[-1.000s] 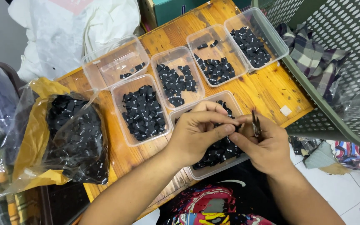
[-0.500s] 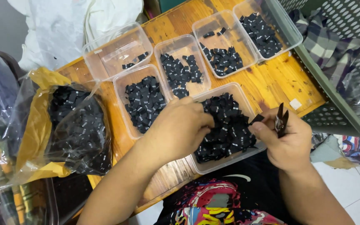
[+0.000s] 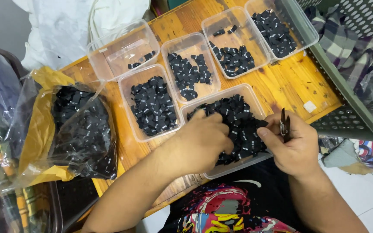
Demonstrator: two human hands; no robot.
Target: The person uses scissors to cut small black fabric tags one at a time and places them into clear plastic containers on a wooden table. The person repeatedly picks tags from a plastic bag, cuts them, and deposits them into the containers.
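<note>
My left hand (image 3: 201, 142) reaches into the nearest clear plastic tray (image 3: 255, 92), fingers curled down among a heap of small black fabric labels (image 3: 238, 121). My right hand (image 3: 292, 144) rests at that tray's right edge and grips a small dark pair of snips (image 3: 285, 123), blades pointing up. Its thumb touches the label heap. What the left fingers pinch is hidden in the pile.
Several more clear trays of black labels (image 3: 152, 105) (image 3: 188, 71) (image 3: 234, 56) (image 3: 275, 28) (image 3: 124, 51) sit on the wooden table (image 3: 290, 82). A plastic bag of labels (image 3: 83, 133) lies at left. A green perforated basket (image 3: 359, 86) stands at right.
My hands, joined together over the tray a second ago, have parted. The left hand went down into the label heap; the right moved right with the snips.
</note>
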